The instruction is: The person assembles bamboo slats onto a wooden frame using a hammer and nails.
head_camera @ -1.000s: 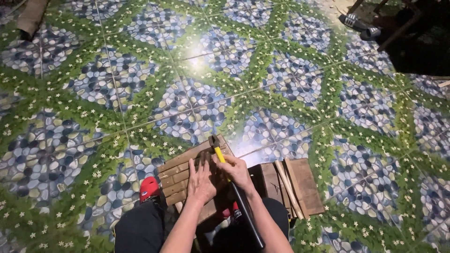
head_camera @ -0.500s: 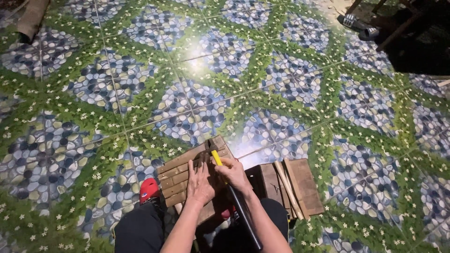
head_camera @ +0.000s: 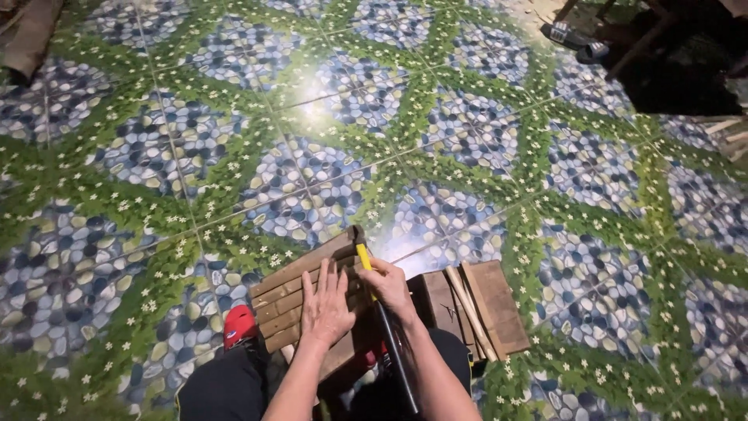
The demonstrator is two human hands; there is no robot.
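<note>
My left hand [head_camera: 326, 306] lies flat, fingers together, on a slatted wooden panel [head_camera: 290, 292] that rests over my lap. My right hand [head_camera: 387, 284] grips a tool with a yellow tip [head_camera: 363, 256] and a long dark shaft [head_camera: 397, 366] running back toward me. The yellow tip sits against the panel's right end. My dark trousers [head_camera: 222, 386] show under the panel.
Several loose wooden boards [head_camera: 483, 306] lie on the floor just right of my hands. A red object [head_camera: 238, 324] sits by my left knee. The floor [head_camera: 436, 132] is tiled in blue pebble and green flower patterns. Sandals [head_camera: 575, 40] and dark furniture stand at the far right.
My hands and the tool keep nearly the same place on the panel. The yellow tip has shifted slightly along the panel's end.
</note>
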